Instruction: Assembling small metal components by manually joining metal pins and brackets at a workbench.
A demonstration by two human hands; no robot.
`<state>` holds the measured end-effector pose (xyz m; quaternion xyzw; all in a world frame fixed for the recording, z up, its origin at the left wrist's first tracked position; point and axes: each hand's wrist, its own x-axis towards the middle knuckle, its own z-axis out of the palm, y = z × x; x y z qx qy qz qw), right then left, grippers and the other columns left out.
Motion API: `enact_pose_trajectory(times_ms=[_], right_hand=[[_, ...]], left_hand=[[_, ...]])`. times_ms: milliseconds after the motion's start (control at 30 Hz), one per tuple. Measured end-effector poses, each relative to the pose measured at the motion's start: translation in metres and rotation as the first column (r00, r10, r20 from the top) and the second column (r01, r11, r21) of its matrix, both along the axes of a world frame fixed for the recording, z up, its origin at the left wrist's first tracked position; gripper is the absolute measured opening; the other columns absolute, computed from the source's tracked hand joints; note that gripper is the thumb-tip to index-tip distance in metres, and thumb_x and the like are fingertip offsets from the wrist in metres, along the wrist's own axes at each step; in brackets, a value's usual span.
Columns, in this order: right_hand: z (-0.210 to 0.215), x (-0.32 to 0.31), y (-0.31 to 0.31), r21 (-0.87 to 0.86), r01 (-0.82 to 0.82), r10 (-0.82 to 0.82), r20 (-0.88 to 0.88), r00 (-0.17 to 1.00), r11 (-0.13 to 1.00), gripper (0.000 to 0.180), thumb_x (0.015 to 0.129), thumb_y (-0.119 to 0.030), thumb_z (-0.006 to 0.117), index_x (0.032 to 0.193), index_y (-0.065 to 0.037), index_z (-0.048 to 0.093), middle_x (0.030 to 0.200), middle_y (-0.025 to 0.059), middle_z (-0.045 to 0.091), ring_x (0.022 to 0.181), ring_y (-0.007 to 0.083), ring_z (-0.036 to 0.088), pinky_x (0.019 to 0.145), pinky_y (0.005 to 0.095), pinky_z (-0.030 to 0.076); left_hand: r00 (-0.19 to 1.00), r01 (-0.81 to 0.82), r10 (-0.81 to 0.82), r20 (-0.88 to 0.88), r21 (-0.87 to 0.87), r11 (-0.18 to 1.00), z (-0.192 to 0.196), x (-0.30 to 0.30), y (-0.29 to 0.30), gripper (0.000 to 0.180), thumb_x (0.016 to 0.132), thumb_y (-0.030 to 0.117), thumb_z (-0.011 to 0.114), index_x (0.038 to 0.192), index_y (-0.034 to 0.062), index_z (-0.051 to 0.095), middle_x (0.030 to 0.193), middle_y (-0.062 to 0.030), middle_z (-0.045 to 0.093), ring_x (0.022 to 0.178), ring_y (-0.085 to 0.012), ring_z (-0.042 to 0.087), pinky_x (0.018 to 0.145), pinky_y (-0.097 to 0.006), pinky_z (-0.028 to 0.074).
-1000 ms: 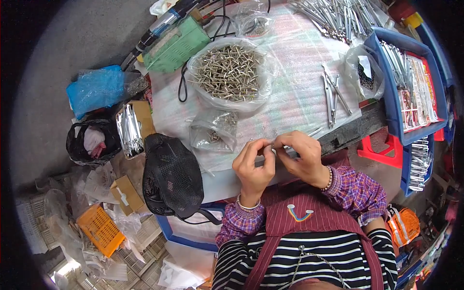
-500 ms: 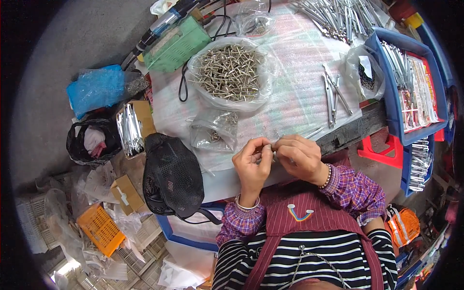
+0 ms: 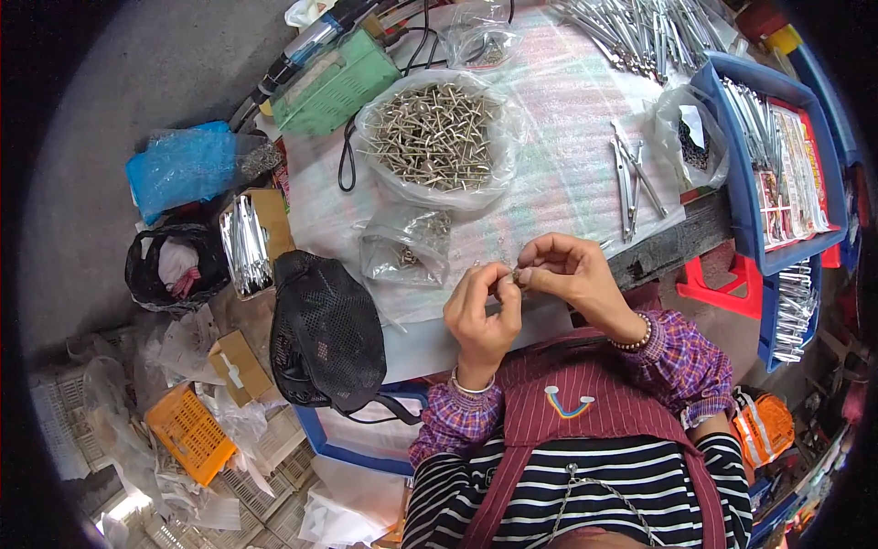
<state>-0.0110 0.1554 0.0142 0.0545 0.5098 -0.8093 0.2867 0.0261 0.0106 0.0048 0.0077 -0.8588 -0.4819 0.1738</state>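
Close to the table's near edge, my left hand [image 3: 482, 316] is closed, its thumb and forefinger pinched at a small piece of metal hardware. My right hand [image 3: 578, 282] meets it fingertip to fingertip, its thumb and forefinger pinched on a small metal part while its other fingers curl loosely. The parts are too small to tell their exact kind. Beyond my hands, a large clear plastic bag [image 3: 501, 178] is full of loose metal bolts [image 3: 430, 133]. Left of my hands lies a smaller clear bag [image 3: 380, 252] with small metal fittings. Several slim metal rods [image 3: 631, 188] rest at the right.
Many metal rods [image 3: 649, 41] are heaped at the far right. A blue tray [image 3: 745, 220] and a bag of dark small parts [image 3: 700, 151] stand at the right edge. At left are a black mesh cap [image 3: 329, 334], a green basket [image 3: 338, 87] and a box of rods [image 3: 245, 242].
My right hand has turned and risen slightly, its outer fingers lifting away from the pinch. My left hand has shifted a little down and right.
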Motion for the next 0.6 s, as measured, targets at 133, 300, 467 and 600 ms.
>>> enact_pose_trajectory(times_ms=[133,300,467,600], right_hand=[[-0.006,0.003,-0.002,0.042,-0.011,0.013,-0.04,0.999,0.999,0.014,0.08,0.003,0.062,0.092,0.004,0.057,0.087,0.0053,0.061,0.081,0.0098,0.06,0.071,0.0227,0.05],[-0.007,0.008,-0.007,0.06,0.12,-0.114,-0.099,0.989,0.991,0.016,0.077,0.006,0.063,0.092,0.003,0.057,0.086,0.0048,0.061,0.08,0.0099,0.06,0.07,0.0225,0.051],[-0.01,0.013,-0.01,0.299,0.274,-0.079,-0.531,0.844,0.914,0.016,0.074,0.005,0.063,0.088,0.002,0.057,0.081,0.0062,0.062,0.075,0.0103,0.061,0.067,0.0235,0.051],[-0.005,0.01,-0.008,0.367,0.452,0.102,-0.855,0.509,0.813,0.016,0.07,0.004,0.064,0.085,0.0,0.058,0.077,0.0087,0.063,0.069,0.0133,0.063,0.064,0.0242,0.05]], left_hand=[[0.995,0.012,-0.023,-0.096,-0.108,0.994,0.0,-0.002,0.002,0.01,0.073,0.0,0.058,0.083,-0.001,0.058,0.07,-0.0094,0.058,0.057,-0.0192,0.056,0.054,-0.028,0.046],[0.992,0.009,-0.027,-0.124,-0.14,0.99,-0.002,-0.001,0.004,0.01,0.073,-0.001,0.058,0.083,-0.0009,0.057,0.07,-0.0102,0.058,0.057,-0.0211,0.056,0.053,-0.029,0.046],[0.998,-0.012,0.009,-0.061,-0.053,0.999,-0.002,0.0,0.006,0.007,0.077,-0.001,0.058,0.084,-0.0018,0.057,0.071,-0.009,0.058,0.059,-0.0165,0.056,0.054,-0.027,0.045],[1.0,-0.016,0.017,-0.004,0.061,0.998,-0.006,0.002,0.005,0.006,0.079,-0.001,0.057,0.085,-0.0026,0.057,0.07,-0.0066,0.057,0.06,-0.012,0.055,0.055,-0.024,0.045]])
